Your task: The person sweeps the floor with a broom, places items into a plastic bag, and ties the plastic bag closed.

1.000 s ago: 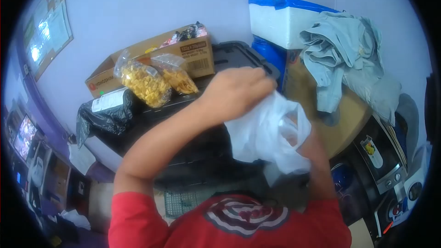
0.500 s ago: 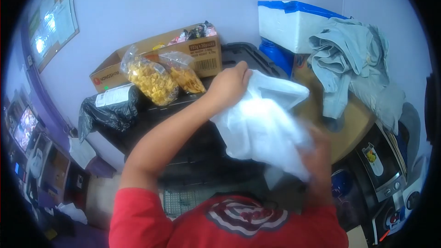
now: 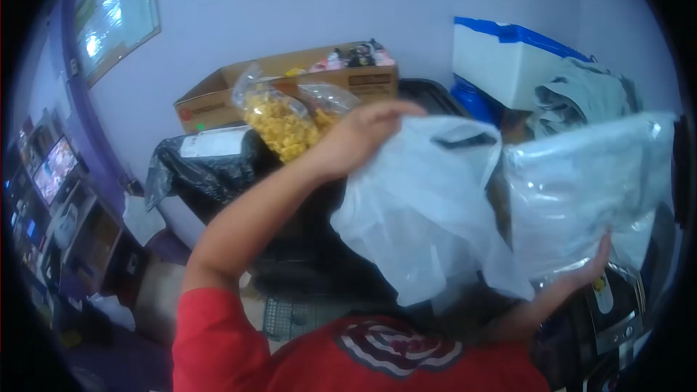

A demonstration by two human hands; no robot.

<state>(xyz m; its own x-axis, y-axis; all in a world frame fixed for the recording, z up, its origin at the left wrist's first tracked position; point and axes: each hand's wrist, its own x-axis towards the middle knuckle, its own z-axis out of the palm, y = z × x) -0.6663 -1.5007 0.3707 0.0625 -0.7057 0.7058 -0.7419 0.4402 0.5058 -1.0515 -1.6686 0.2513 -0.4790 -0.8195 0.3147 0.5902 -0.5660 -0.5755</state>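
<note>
My left hand [image 3: 370, 134] is closed on the upper left edge of a white plastic carrier bag [image 3: 435, 210], which hangs down in front of me with a handle hole near its top right. My right hand [image 3: 589, 268] grips the lower edge of a flat, shiny whitish plastic package [image 3: 581, 189], with one finger across its front and the others hidden behind it. The package is tilted and stands beside the bag on the right. What the bag contains, if anything, does not show.
Behind the bag, a cardboard box [image 3: 210, 94] holds small packets, with clear bags of yellow snacks [image 3: 279, 120] leaning on it. A black plastic-wrapped parcel [image 3: 170, 167] lies to the left. A white and blue box [image 3: 486, 58] and grey clothing [image 3: 581, 94] are at the back right.
My right hand has moved away from the carrier bag to the right and now holds the shiny package up. The carrier bag hangs more spread out from my left hand. The view has shifted slightly.
</note>
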